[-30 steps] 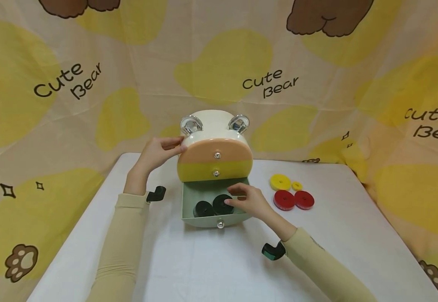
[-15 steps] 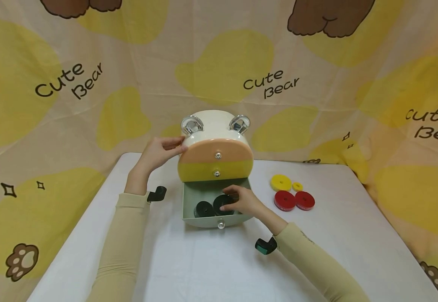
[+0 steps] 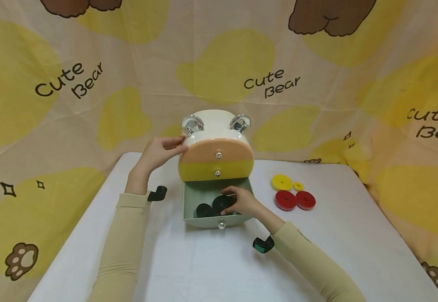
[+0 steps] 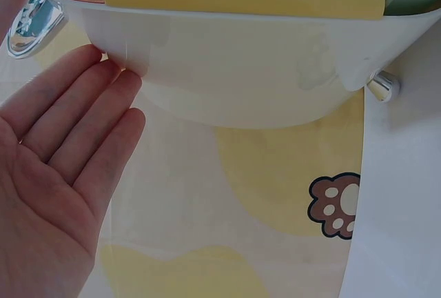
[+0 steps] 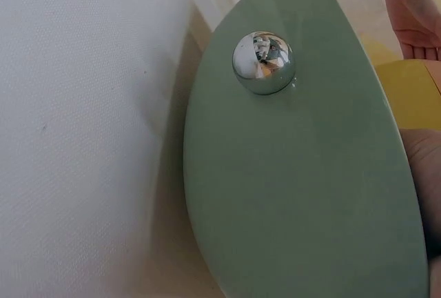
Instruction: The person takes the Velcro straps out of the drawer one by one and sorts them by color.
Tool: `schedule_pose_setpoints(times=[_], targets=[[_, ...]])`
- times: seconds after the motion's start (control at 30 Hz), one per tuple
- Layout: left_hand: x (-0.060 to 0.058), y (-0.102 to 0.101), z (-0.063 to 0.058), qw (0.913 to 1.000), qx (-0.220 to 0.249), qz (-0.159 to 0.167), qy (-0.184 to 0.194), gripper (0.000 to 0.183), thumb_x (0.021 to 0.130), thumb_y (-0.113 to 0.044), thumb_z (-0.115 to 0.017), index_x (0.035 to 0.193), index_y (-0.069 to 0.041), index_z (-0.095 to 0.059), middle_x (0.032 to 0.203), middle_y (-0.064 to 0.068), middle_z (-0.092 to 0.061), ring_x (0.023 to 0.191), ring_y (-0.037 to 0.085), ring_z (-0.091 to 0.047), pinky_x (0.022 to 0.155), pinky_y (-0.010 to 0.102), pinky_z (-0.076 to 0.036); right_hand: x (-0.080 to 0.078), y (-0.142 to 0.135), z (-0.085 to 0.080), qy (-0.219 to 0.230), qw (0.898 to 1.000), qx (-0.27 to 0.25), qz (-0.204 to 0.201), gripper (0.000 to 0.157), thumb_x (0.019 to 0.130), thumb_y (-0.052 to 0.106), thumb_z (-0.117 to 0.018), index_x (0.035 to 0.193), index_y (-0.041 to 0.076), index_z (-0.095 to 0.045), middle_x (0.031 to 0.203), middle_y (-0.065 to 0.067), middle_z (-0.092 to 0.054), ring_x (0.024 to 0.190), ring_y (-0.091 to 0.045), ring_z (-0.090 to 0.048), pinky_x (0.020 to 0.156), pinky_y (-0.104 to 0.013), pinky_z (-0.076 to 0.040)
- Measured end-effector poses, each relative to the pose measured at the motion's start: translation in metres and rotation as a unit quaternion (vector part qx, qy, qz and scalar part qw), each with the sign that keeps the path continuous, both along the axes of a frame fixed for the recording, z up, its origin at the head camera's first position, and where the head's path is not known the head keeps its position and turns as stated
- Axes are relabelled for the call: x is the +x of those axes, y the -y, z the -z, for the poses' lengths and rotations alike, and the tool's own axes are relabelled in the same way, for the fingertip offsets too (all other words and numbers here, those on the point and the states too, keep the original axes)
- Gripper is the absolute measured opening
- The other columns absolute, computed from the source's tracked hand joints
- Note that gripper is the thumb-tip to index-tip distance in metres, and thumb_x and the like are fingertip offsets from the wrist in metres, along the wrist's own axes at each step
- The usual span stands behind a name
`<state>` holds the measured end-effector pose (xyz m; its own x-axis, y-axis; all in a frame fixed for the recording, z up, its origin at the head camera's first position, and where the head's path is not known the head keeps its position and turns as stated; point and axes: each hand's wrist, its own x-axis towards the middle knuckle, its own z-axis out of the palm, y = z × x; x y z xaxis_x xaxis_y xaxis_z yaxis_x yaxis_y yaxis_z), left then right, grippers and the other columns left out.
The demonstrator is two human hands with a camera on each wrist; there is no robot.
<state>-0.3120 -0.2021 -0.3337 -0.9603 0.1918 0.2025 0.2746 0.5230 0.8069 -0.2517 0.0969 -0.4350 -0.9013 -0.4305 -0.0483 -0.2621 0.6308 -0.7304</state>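
Note:
A small storage box [image 3: 212, 125] with a white body and two silver ears stands on the table. Its pale green bottom drawer [image 3: 194, 191] is pulled out and holds two black rolls with small centre holes. My right hand [image 3: 246, 202] reaches in from the right and grips the right black roll [image 3: 220, 203], thumb at the near edge and fingers at the far edge. Beside it lies the other black roll [image 3: 204, 210]. My left hand [image 3: 156, 153] has straight fingers touching the box's left side; the left wrist view shows its fingertips [image 4: 131, 84] against the white wall.
Right of the box lie a large yellow roll [image 3: 281, 182], a small yellow roll [image 3: 298, 186], a red roll [image 3: 285, 200] and another red roll [image 3: 305, 200]. The peach drawer [image 3: 203, 152] and yellow drawer [image 3: 196, 171] are closed. A printed cloth [image 3: 219, 63] hangs behind the table.
My right hand has moved a little left and closed around the right black roll, its thumb now at the near edge. The left hand stays against the box.

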Motion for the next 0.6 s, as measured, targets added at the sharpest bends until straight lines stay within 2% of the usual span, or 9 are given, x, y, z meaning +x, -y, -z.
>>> schedule_pose_setpoints(times=[0.3, 0.6], targets=[[0.0005, -0.0011, -0.0012, 1.0, 0.004, -0.001, 0.004, 0.065, 0.074, -0.058, -0.072, 0.128, -0.023, -0.062, 0.131, 0.0, -0.06, 0.117, 0.018, -0.06, 0.101, 0.043, -0.045, -0.0016, 0.0026, 0.002, -0.03, 0.998, 0.045, -0.022, 0.066, 0.066, 0.01, -0.087, 0.125, 0.007, -0.058, 0.126, -0.01, -0.062, 0.118, -0.027, -0.055, 0.105, -0.044, -0.041], [0.0006, -0.0017, -0.0007, 1.0, 0.005, -0.002, 0.006, 0.065, 0.074, -0.058, -0.072, 0.128, -0.024, -0.062, 0.131, 0.0, -0.06, 0.117, 0.018, -0.06, 0.101, 0.043, -0.046, -0.0026, 0.0063, 0.005, -0.048, 0.995, 0.083, -0.035, 0.069, 0.063, 0.011, -0.088, 0.125, 0.007, -0.058, 0.123, -0.011, -0.062, 0.115, -0.029, -0.057, 0.102, -0.044, -0.044]])
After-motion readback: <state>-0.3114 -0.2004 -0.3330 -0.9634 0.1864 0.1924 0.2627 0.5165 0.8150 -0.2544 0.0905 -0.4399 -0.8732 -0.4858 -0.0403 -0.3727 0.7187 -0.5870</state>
